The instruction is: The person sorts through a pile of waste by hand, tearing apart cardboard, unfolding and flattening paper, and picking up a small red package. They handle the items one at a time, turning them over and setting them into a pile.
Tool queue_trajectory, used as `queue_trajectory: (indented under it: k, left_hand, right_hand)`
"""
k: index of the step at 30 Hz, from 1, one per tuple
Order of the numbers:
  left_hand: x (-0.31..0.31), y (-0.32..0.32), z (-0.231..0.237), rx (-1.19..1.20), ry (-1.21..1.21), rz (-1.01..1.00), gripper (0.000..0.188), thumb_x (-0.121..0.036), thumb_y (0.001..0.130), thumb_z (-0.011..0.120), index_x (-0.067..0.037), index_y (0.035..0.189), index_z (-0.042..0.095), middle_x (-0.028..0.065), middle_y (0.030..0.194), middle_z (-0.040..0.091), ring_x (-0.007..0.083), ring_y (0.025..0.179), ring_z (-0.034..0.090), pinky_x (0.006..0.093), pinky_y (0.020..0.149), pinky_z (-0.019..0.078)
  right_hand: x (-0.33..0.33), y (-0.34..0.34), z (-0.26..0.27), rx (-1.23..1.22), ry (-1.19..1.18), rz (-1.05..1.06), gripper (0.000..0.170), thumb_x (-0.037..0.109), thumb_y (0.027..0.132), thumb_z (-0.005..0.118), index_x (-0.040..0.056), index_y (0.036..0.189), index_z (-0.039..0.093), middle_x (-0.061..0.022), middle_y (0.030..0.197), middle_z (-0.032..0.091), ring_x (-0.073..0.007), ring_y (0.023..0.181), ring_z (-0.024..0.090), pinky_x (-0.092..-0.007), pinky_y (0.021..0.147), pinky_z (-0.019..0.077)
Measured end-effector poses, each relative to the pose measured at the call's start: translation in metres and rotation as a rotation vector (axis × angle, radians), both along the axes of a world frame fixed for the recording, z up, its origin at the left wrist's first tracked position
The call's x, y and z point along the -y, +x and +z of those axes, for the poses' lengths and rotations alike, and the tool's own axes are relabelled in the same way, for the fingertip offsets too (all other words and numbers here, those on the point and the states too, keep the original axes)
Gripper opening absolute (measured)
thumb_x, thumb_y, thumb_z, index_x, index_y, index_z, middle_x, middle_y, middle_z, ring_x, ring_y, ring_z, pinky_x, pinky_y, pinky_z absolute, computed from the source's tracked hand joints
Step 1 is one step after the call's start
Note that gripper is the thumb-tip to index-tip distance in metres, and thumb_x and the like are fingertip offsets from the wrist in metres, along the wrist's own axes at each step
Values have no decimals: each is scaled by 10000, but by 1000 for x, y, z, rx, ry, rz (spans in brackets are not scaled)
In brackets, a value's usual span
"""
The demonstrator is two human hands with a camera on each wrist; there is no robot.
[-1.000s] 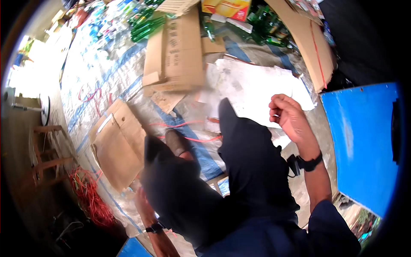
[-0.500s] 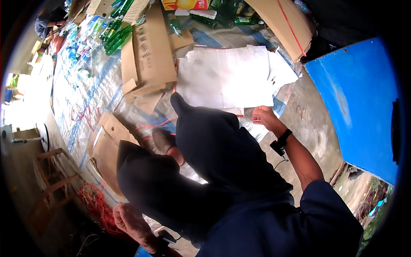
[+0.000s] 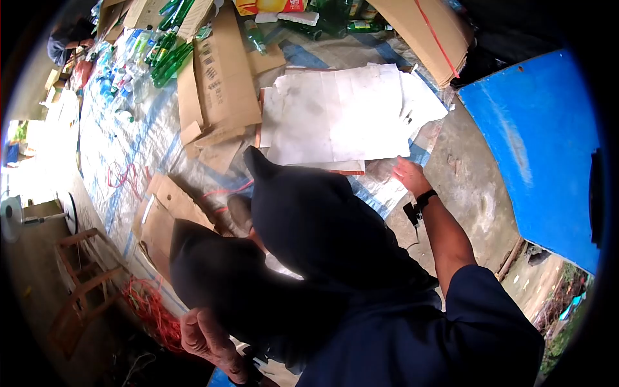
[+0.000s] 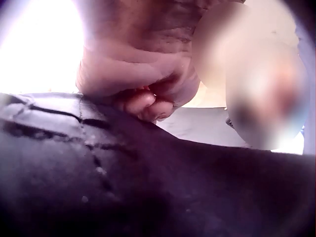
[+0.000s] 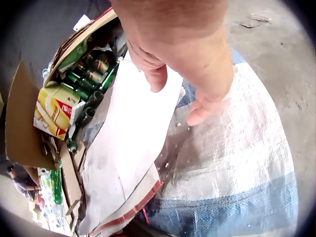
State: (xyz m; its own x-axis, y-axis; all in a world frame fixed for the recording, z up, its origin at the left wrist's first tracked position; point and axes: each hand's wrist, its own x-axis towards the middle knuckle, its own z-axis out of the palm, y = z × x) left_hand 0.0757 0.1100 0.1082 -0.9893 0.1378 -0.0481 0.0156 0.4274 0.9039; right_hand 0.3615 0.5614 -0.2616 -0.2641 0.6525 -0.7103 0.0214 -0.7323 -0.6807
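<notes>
Head cam: R hand (image 3: 411, 177) nr edge of white sheet (image 3: 342, 119), fingers relaxed, gripping nothing; L hand (image 3: 210, 340) by dark trouser leg (image 3: 216, 271), fingers loosely curled.

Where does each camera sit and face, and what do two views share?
Head: worn on the head, facing forward and down at white sheets; the left hand, right hand, right arm and dark-clothed legs show.
Left wrist: on that wrist, facing the left hand, which shows beside dark material.
Right wrist: on that wrist, facing past the visible right hand at the white sheets, tarp and green bottles.
Shared by head and right wrist: right hand, white sheets, green bottles.
</notes>
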Motion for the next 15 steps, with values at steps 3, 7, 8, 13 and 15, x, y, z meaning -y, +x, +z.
queue_trajectory:
  k: [3,7,8,13,15]
  left_hand:
    - [-3,-1,-7,-126,-49,10,178,-133,968,622,-31,824,602,-47,731,551,39,682,447,213,645,348]
    - [-10,0,-1,-111,-78,16,160,-106,963,620,-28,824,602,-43,735,553,40,692,451,208,655,349]
    - [-11,0,0,-83,-86,26,157,-98,962,619,-28,823,601,-43,736,553,40,692,452,205,656,347]
    - [-12,0,-4,-116,-63,41,155,-94,956,624,-33,816,598,-44,734,554,42,683,451,204,646,344]
    - [-12,-1,-6,-152,-68,42,155,-92,954,626,-36,813,596,-45,733,554,42,680,450,205,643,344]
  right_hand:
    - [-3,-10,-3,-101,-34,-106,547,257,922,728,-53,1322,520,-207,1368,483,-358,1282,493,-458,1034,495]
    - [-8,-40,-4,-76,-68,-175,563,251,906,752,-36,1328,515,-204,1367,491,-341,1286,486,-459,1044,485]
    - [-10,-47,-3,-83,-54,-157,543,242,901,759,-27,1314,532,-192,1337,521,-332,1255,513,-456,1036,491]
    - [-8,-79,22,-54,-52,-64,384,232,917,737,50,1222,592,-89,1132,638,-250,1069,591,-419,1016,493]
    - [-9,-89,17,19,-43,-86,408,232,918,736,39,1244,587,-100,1158,644,-266,1032,623,-447,993,510]
